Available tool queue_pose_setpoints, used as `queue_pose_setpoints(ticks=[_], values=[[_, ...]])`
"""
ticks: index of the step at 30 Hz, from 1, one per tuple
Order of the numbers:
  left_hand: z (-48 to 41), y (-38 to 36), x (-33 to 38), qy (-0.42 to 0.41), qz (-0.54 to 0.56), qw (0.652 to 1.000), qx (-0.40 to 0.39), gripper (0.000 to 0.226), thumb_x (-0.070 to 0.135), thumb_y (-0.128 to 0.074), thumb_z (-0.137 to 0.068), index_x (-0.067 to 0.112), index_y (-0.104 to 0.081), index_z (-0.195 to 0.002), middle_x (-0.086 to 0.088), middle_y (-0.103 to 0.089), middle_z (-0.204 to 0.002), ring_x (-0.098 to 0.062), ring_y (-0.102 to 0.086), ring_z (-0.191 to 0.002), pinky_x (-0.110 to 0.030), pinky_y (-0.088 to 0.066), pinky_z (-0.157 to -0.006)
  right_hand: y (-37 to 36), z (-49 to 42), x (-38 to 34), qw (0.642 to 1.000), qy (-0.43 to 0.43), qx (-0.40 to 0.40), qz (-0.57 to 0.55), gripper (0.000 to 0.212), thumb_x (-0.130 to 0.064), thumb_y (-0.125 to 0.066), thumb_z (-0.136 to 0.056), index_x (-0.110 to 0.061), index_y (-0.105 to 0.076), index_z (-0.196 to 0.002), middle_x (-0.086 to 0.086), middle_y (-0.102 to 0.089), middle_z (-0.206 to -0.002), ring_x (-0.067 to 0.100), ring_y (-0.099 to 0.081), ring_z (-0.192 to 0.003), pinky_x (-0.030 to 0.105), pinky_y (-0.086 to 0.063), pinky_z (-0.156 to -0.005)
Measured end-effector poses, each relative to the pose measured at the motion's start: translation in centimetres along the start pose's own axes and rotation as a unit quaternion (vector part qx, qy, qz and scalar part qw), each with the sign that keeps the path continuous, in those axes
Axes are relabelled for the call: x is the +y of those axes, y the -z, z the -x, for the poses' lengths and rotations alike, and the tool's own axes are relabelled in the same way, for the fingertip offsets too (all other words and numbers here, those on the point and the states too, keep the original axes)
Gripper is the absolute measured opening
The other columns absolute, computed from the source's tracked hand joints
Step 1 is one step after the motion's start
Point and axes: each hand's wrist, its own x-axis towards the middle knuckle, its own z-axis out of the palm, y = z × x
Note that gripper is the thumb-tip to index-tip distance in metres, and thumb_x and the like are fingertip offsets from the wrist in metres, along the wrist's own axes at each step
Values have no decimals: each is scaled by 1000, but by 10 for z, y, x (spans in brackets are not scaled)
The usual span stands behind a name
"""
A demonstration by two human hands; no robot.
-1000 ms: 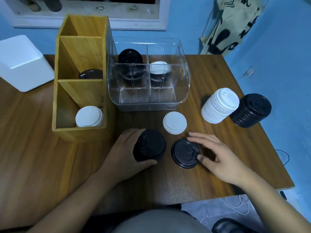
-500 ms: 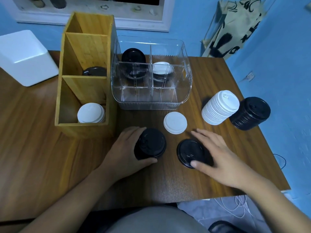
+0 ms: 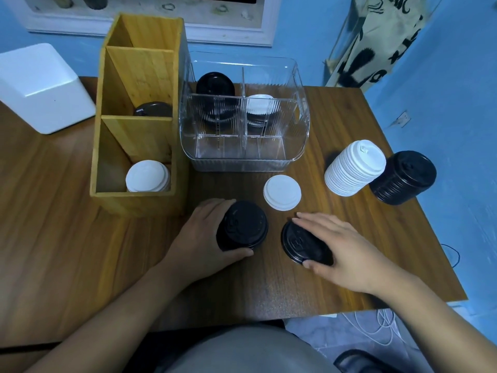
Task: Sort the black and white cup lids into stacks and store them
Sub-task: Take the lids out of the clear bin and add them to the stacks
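Stacking blk lids, mid-step. L hand (image 3: 199,238) wraps black stack (image 3: 243,224) at worktop (image 3: 80,265) front; R hand (image 3: 347,251) pinches loose black lid (image 3: 297,242) just beside it, thumb + fingertips on rim. Next: lift, center, seat on stack.

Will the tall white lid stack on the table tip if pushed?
Probably, if pushed near its top: the white lid stack is tall, built from many separate lids. It likely feels light, since the lids look thin.
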Motion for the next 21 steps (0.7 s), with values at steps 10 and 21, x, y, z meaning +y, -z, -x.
queue_pose_setpoints(ticks=[10, 21], values=[[-1, -3, -2, 4, -2, 1000, -7, 106, 74, -78, -66, 21, -42, -151, 6, -47, -149, -8, -35, -139, -31, -33, -117, 12, -48, -53, 986, 15, 131, -105, 82, -69, -75, -70, -28, -57, -139, -15, -54, -129, 6, -49, -123, 22, -37, -107], [-2, 1, 4, 37, 25, 998, -44, 125, 67, -84, -66, 26, -15, -161, 6, -34, -160, -11, -25, -147, -35, -27, -121, -2, -90, -87, 998, 22, 36, -36, 84, -61, -80, -71, -32, -51, -144, -15, -42, -127, 2, -43, -114, 15, -39, -91]])
